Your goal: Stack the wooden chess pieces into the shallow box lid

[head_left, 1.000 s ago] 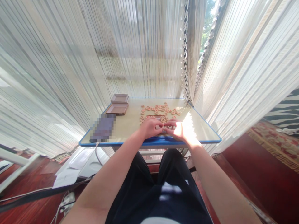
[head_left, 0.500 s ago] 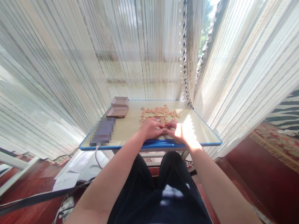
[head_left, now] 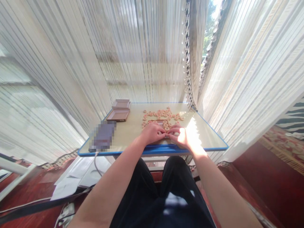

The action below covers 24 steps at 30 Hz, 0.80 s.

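A small table with a blue rim stands in front of my knees. My left hand and my right hand rest close together near its front edge, fingers curled over a brown tray of small round wooden pieces. The fingertips of both hands meet over one small piece; what each pinches is too small to name. Several more round pieces lie scattered just beyond the tray.
Two brown box parts sit at the table's far left, and a dark flat device with a cable lies at the near left. Sheer curtains surround the table. Papers and cables lie on the red floor at left, a rug at right.
Both hands have stayed together over the tray with small finger shifts. The view has drifted slightly, so the table sits a little lower in the frame.
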Each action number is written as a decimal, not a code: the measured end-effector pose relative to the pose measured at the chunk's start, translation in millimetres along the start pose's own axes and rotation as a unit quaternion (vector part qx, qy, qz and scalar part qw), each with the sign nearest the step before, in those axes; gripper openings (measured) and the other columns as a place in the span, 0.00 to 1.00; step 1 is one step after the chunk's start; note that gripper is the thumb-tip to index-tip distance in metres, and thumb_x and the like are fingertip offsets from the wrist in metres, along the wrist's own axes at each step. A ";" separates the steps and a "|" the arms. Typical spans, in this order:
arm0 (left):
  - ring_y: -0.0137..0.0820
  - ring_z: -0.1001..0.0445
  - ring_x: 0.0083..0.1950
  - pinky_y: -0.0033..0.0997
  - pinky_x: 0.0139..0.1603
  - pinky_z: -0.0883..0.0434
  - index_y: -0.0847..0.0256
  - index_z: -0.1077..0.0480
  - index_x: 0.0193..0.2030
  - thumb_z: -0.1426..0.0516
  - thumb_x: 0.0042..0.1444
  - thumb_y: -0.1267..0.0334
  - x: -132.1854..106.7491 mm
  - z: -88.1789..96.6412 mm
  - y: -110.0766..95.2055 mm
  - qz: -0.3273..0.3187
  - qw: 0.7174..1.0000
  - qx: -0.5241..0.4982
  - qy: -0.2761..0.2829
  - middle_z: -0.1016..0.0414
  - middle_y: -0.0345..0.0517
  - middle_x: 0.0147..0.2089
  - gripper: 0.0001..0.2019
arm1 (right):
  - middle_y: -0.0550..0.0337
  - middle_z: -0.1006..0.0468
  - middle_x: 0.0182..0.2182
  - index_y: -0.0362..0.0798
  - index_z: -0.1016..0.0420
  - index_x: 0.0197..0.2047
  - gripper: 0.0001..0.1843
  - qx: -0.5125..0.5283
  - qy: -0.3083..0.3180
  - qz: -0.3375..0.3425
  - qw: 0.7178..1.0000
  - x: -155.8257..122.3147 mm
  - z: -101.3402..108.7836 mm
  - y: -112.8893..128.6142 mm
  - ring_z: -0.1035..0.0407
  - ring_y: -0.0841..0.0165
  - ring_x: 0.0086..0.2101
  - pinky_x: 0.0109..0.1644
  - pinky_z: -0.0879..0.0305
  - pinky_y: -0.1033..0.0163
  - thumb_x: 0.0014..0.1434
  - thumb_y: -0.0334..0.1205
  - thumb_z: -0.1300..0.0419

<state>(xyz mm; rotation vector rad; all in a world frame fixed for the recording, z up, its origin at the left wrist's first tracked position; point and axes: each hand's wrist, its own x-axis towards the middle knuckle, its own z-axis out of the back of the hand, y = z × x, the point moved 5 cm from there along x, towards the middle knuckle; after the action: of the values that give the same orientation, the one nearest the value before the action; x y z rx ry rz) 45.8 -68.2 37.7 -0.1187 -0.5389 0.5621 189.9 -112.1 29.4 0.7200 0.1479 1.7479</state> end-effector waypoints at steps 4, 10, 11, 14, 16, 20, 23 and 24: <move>0.30 0.29 0.34 0.29 0.42 0.35 0.56 0.22 0.32 0.44 0.52 0.59 -0.2 -0.1 -1.1 -0.020 1.000 0.011 -0.010 0.23 0.41 0.28 0.09 | 0.63 0.24 0.43 0.56 0.21 0.37 0.09 -0.002 0.000 0.009 1.000 -1.1 0.7 2.4 0.29 0.68 0.37 0.41 0.34 0.63 0.53 0.44 0.41; 0.30 0.28 0.35 0.30 0.42 0.34 0.56 0.22 0.31 0.45 0.53 0.61 -3.2 -1.6 -0.9 -0.033 0.999 0.014 -0.023 0.23 0.42 0.29 0.09 | 0.61 0.24 0.43 0.56 0.21 0.38 0.10 0.014 0.005 0.013 1.000 -1.2 1.0 5.1 0.30 0.67 0.38 0.43 0.34 0.63 0.54 0.43 0.42; 0.30 0.28 0.35 0.30 0.42 0.34 0.56 0.22 0.31 0.45 0.54 0.61 -3.8 -1.6 -1.2 -0.035 0.999 0.015 -0.023 0.23 0.43 0.30 0.09 | 0.61 0.24 0.43 0.56 0.21 0.38 0.11 0.013 0.004 0.015 1.000 -1.6 1.1 5.3 0.30 0.67 0.39 0.43 0.35 0.63 0.55 0.43 0.43; 0.30 0.28 0.36 0.31 0.44 0.34 0.57 0.23 0.32 0.46 0.55 0.62 -5.4 0.0 -4.0 -0.041 0.999 0.015 -0.027 0.22 0.42 0.31 0.10 | 0.61 0.24 0.42 0.55 0.20 0.37 0.11 0.017 0.003 0.030 0.999 -2.7 -0.5 5.5 0.30 0.68 0.38 0.44 0.35 0.63 0.56 0.42 0.44; 0.30 0.27 0.36 0.31 0.46 0.35 0.57 0.23 0.32 0.46 0.55 0.63 -6.4 2.0 -6.8 -0.047 0.998 0.013 -0.033 0.22 0.42 0.32 0.10 | 0.60 0.24 0.42 0.53 0.20 0.37 0.12 0.022 0.010 0.042 0.999 -3.2 -3.1 5.0 0.29 0.68 0.38 0.45 0.35 0.63 0.56 0.42 0.45; 0.30 0.28 0.37 0.33 0.48 0.36 0.58 0.23 0.29 0.46 0.54 0.64 -8.4 5.0 -11.1 -0.052 0.997 0.022 -0.043 0.21 0.41 0.33 0.10 | 0.59 0.24 0.42 0.51 0.20 0.35 0.12 0.017 0.014 0.044 0.999 -3.7 -5.9 4.0 0.29 0.67 0.37 0.46 0.34 0.63 0.55 0.43 0.45; 0.31 0.28 0.39 0.34 0.49 0.36 0.58 0.24 0.27 0.47 0.54 0.65 -9.4 5.4 -12.4 -0.052 0.997 0.028 -0.042 0.21 0.41 0.33 0.10 | 0.60 0.24 0.42 0.52 0.20 0.35 0.11 0.013 0.005 0.044 0.999 -4.0 -3.9 5.8 0.29 0.67 0.38 0.46 0.35 0.62 0.55 0.42 0.44; 0.31 0.29 0.39 0.34 0.49 0.36 0.58 0.24 0.27 0.47 0.53 0.65 -9.5 5.5 -12.7 -0.052 0.997 0.030 -0.042 0.21 0.42 0.33 0.11 | 0.60 0.24 0.42 0.53 0.20 0.35 0.11 0.013 0.002 0.044 0.999 -4.1 -3.0 6.6 0.29 0.67 0.38 0.46 0.35 0.62 0.55 0.42 0.44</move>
<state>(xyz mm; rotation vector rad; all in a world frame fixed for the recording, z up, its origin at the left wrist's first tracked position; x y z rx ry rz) 42.3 -84.2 41.2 -0.0108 -0.6056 0.4820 183.3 -117.0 28.4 0.7516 0.1449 1.8345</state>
